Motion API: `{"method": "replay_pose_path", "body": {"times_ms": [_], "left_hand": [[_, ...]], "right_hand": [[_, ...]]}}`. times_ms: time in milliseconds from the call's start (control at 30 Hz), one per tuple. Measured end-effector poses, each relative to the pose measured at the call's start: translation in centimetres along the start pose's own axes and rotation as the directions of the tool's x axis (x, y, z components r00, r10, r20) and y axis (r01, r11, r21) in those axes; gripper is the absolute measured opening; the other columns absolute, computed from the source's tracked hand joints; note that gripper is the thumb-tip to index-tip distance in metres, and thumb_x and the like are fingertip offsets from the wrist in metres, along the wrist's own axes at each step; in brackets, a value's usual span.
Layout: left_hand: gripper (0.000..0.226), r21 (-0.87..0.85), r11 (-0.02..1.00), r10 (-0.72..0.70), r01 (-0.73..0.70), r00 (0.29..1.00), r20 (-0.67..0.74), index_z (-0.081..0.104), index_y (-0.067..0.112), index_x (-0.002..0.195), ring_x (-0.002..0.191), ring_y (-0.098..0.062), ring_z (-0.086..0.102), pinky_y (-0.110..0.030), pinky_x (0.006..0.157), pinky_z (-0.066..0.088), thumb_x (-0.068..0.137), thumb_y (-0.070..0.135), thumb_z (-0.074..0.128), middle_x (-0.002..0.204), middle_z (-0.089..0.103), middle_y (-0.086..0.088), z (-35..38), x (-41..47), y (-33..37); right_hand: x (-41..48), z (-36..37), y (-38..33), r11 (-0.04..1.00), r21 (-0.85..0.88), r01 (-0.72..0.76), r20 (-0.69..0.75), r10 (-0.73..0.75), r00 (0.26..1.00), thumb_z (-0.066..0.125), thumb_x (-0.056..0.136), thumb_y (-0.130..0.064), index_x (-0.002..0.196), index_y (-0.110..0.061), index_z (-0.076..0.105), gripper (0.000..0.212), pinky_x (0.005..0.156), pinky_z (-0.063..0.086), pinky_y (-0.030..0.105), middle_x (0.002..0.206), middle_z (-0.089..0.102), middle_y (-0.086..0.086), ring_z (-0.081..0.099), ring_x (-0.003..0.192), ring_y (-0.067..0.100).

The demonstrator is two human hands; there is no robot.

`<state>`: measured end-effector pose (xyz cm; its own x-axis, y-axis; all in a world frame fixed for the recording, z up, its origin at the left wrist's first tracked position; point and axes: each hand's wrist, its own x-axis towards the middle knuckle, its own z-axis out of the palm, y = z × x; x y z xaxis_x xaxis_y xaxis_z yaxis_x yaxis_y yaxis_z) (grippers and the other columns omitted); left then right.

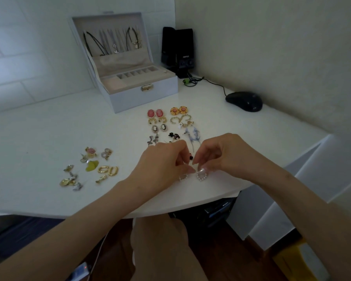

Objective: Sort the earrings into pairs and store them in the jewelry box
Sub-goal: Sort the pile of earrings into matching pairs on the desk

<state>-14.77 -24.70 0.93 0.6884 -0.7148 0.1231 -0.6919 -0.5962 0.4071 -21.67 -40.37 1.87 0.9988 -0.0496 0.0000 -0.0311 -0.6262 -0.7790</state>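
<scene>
Two pearl heart earrings lie side by side near the table's front edge, the left heart (pixel 183 177) and the right heart (pixel 202 176). My left hand (pixel 164 163) pinches the left one with curled fingers. My right hand (pixel 221 155) pinches the top of the right one. Beyond my hands, sorted pairs lie in rows: pink ovals (pixel 155 113), gold-rimmed pink rounds (pixel 178 110), cameos (pixel 159 128), blue lizards (pixel 193 135). An unsorted heap of gold and silver earrings (pixel 89 169) lies to the left. The open white jewelry box (pixel 138 92) stands at the back, with necklaces hanging in its lid.
A black speaker (pixel 177 50) stands right of the box in the corner. A black computer mouse (pixel 244 101) with its cable lies at the right by the wall. The white table (pixel 49 128) curves at its front edge near my wrists.
</scene>
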Motion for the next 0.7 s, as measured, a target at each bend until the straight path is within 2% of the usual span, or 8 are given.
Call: {"method": "replay_pose_path", "body": {"times_ms": [233,367,467,600,700], "left_hand": [[0.025,0.05,0.999,-0.009,0.008,1.0,0.012,0.055,0.024,0.086,0.07,-0.007,0.052,-0.019,0.063,0.039,0.077,0.042,0.068,0.078,0.062,0.008,0.1,0.4,-0.4],[0.029,0.062,0.998,-0.021,0.021,1.0,-0.004,0.056,0.023,0.092,0.071,-0.006,0.051,-0.013,0.061,0.033,0.077,0.045,0.067,0.078,0.058,0.011,0.1,0.5,-0.7],[0.026,0.093,0.996,-0.004,0.007,0.999,-0.035,0.057,0.023,0.093,0.073,-0.006,0.049,-0.014,0.059,0.032,0.079,0.044,0.065,0.078,0.057,0.013,-0.2,0.4,-0.7],[0.013,0.138,0.989,0.061,-0.047,0.993,-0.097,0.059,0.026,0.087,0.08,-0.006,0.046,-0.023,0.071,0.034,0.081,0.035,0.066,0.075,0.048,0.017,-1.3,0.2,-0.9],[0.009,0.165,0.983,0.087,-0.082,0.996,-0.021,0.06,0.03,0.087,0.083,-0.006,0.043,-0.024,0.074,0.032,0.081,0.034,0.066,0.078,0.047,0.018,-1.6,0.0,-1.2]], "right_hand": [[0.5,0.7,0.1,1.0,0.003,0.027,-0.063,-0.026,0.998,0.072,0.069,0.008,0.085,-0.022,0.063,0.036,0.069,0.053,0.019,0.075,0.069,-0.001,0.066,0.069,0.012],[0.7,1.0,0.3,0.999,0.008,0.039,-0.083,-0.038,0.996,0.072,0.069,0.008,0.088,-0.018,0.064,0.033,0.065,0.052,0.015,0.076,0.07,0.004,0.065,0.067,0.01],[0.8,1.1,0.4,0.998,-0.037,0.051,-0.091,-0.054,0.994,0.073,0.069,0.005,0.089,-0.019,0.065,0.033,0.066,0.053,0.018,0.076,0.069,0.001,0.064,0.067,0.009],[0.6,0.6,0.4,0.998,-0.057,0.042,-0.124,-0.049,0.991,0.073,0.072,0.002,0.087,-0.023,0.066,0.03,0.067,0.05,0.017,0.077,0.067,-0.005,0.062,0.068,0.005],[0.5,0.3,0.4,0.997,-0.072,0.04,-0.131,-0.049,0.99,0.073,0.072,0.0,0.079,-0.027,0.066,0.029,0.067,0.047,0.012,0.073,0.066,-0.01,0.06,0.07,0.001]]}}
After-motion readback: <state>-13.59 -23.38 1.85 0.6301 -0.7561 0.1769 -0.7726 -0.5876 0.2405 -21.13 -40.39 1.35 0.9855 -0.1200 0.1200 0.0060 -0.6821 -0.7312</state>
